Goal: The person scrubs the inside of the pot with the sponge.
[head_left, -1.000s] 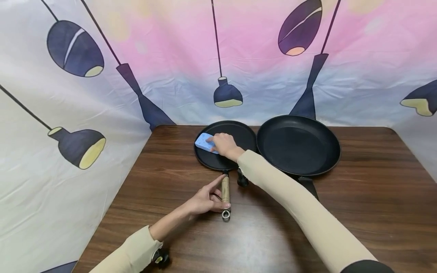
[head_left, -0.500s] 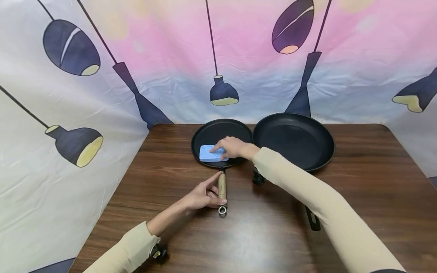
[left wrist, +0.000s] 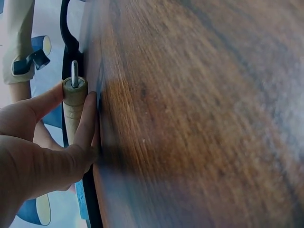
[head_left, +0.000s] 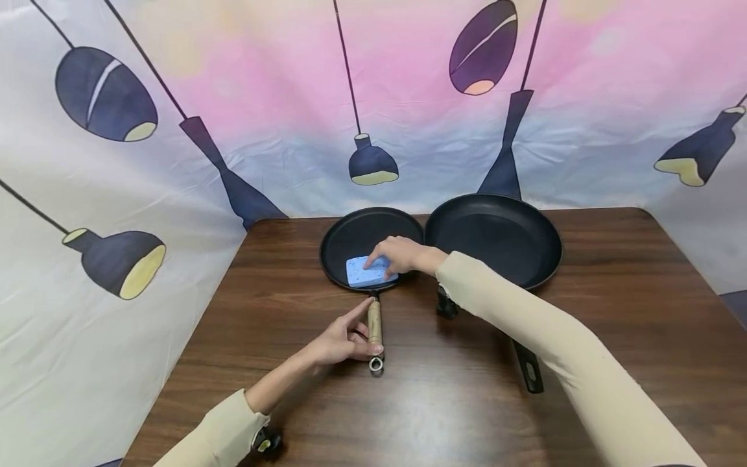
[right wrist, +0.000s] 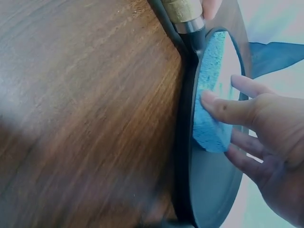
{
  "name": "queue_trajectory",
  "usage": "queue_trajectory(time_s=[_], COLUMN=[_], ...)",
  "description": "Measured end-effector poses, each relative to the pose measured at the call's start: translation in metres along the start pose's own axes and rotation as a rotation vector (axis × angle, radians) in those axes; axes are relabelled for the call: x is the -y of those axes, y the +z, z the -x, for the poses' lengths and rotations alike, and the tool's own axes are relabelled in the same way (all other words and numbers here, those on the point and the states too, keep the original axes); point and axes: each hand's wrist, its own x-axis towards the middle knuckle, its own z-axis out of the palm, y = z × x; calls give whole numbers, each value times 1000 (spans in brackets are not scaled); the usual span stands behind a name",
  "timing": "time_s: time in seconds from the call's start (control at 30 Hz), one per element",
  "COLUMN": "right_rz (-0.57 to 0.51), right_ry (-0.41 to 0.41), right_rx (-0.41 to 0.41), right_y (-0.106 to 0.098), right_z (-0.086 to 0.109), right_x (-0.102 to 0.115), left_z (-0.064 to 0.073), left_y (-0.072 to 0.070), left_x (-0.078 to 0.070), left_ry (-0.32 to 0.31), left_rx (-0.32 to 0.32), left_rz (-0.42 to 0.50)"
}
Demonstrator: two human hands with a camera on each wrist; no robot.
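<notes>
A shallow black pan (head_left: 344,241) lies at the back of the table, its wooden handle (head_left: 375,322) toward me. My left hand (head_left: 338,340) holds that handle; in the left wrist view, thumb and fingers lie on both sides of the wooden handle (left wrist: 73,107). With my right hand (head_left: 403,253) I hold a blue sponge (head_left: 358,272) on the near part of the pan's surface. The right wrist view has the thumb on one edge of the sponge (right wrist: 209,78) and fingers on its far side. The sponge lies close to the rim by the handle.
A larger, deeper black frying pan (head_left: 490,237) stands right beside the shallow one, its black handle (head_left: 528,373) partly under my right forearm. Behind the brown wooden table (head_left: 280,272) hangs a cloth (head_left: 280,168) printed with lamps.
My right hand has moved the sponge from the pan's left side toward its near rim, turning it straighter. The left hand keeps its hold on the handle. The head view has shifted slightly.
</notes>
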Motion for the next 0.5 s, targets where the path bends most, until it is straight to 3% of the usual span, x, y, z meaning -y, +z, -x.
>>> queue_trajectory(time_s=[0.23, 0.5], right_rz=[21, 21], right_ry=[-3, 147], right_rx=[-49, -145], right_y=[8, 11], right_z=[-29, -64], right_x=[12, 11], left_z=[5, 2], left_y=[-4, -2], left_x=[4, 6], left_ry=[9, 15], left_rx=[-24, -2], left_rz=[0, -26])
